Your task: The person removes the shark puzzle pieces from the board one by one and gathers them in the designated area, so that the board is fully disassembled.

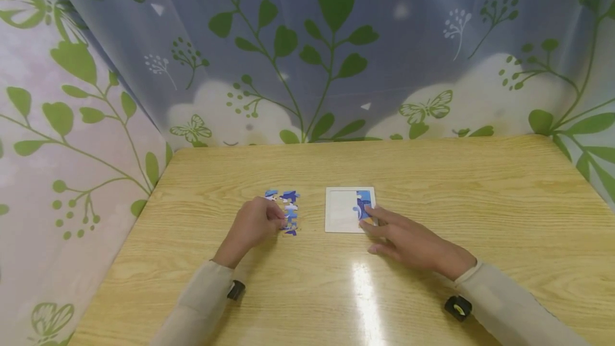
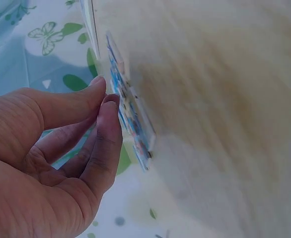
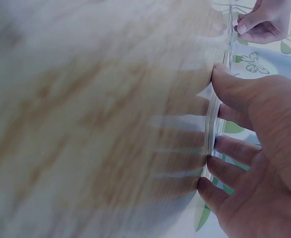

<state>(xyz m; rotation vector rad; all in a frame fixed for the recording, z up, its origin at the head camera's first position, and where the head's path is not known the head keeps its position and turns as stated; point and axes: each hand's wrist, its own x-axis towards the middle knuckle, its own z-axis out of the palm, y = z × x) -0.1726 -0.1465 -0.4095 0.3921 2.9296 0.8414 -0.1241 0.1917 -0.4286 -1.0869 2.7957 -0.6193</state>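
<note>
Over a group of loose jigsaw pieces (image 1: 290, 209) in blue, white and purple hovers my left hand (image 1: 253, 222). Its thumb and index tips come close together at the pieces' edge in the left wrist view; I cannot tell whether a piece is between them. To the right lies a square white puzzle tray (image 1: 340, 230), its right part filled with joined blue pieces (image 1: 363, 198). My right hand (image 1: 408, 236) rests its spread, nearly straight fingers on the tray's right side, covering the lower right corner. In the right wrist view its fingertips (image 3: 220, 74) touch along the tray's edge.
Both things lie on a wood-grain table (image 1: 456, 191), with a strip of bare wood between pieces and tray. Behind and at the sides hangs a leaf-and-butterfly cloth (image 1: 298, 84). Light glares on the tabletop in front of the tray. Each wrist carries a black device (image 1: 458, 308).
</note>
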